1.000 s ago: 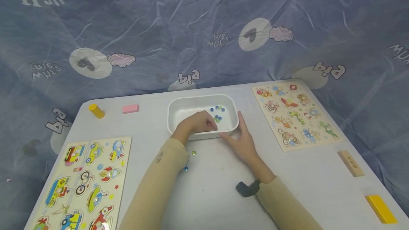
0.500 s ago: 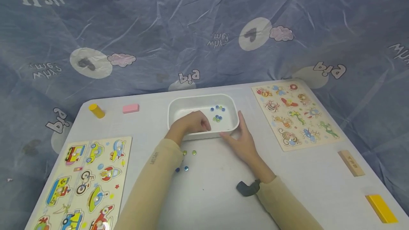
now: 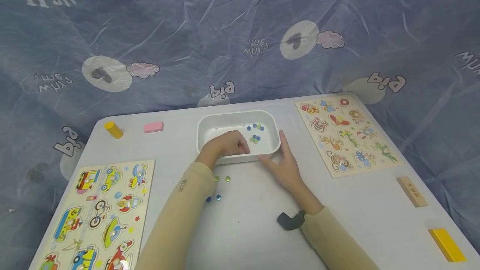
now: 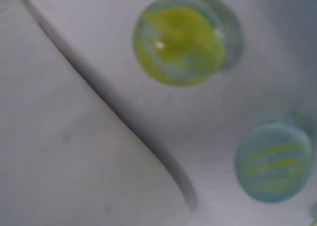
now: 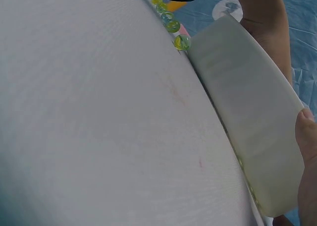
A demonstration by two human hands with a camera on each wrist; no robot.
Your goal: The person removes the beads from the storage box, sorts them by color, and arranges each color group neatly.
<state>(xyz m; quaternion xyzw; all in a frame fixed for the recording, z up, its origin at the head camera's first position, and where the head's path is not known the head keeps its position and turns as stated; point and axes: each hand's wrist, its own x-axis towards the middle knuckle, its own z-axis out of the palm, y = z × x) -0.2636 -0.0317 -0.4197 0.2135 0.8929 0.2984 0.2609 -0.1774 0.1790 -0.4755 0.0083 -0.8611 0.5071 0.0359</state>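
Right hand [image 3: 283, 170], toward the desk's [image 3: 255, 228] far edge, grasps the white tray [image 3: 240, 159] by its near right corner, I judge to steady it. Left hand [image 3: 226, 143] is inside, fingers curled; from my remote feed I can't tell whether they pinch anything. Blue and green marbles [image 3: 262, 128] sit clustered at tray's right; loose marbles [image 3: 218, 197] lie before its near side.

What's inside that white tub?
The white tub holds blue marbles and green marbles near its right end. The left hand is inside; what lies beneath it or behind the near wall is hidden.
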